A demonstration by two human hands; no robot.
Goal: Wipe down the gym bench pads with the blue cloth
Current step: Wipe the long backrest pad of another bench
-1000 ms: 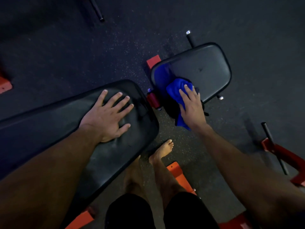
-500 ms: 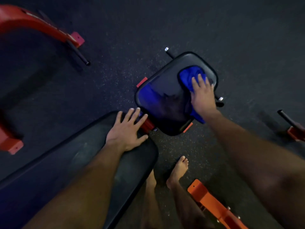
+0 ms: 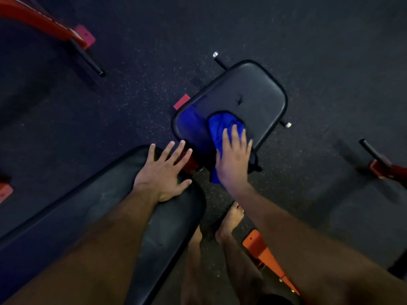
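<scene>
A small black seat pad point(image 3: 253, 100) sits at centre, tilted, with a small tear near its middle. The blue cloth point(image 3: 221, 128) lies on the pad's near edge and hangs over it. My right hand point(image 3: 233, 159) presses flat on the cloth, fingers spread. A long black back pad point(image 3: 94, 216) runs from lower left toward centre. My left hand point(image 3: 163, 170) rests flat on that pad's far end, fingers apart, holding nothing.
Dark speckled rubber floor point(image 3: 308, 40) all around. Red frame with a black bar point(image 3: 66, 34) at top left, another red frame end point(image 3: 383, 166) at right, an orange bench leg point(image 3: 262, 249) by my bare feet point(image 3: 231, 219).
My right hand has drawn the cloth back from the seat pad's far corner to its near edge. My left hand stays planted on the long pad.
</scene>
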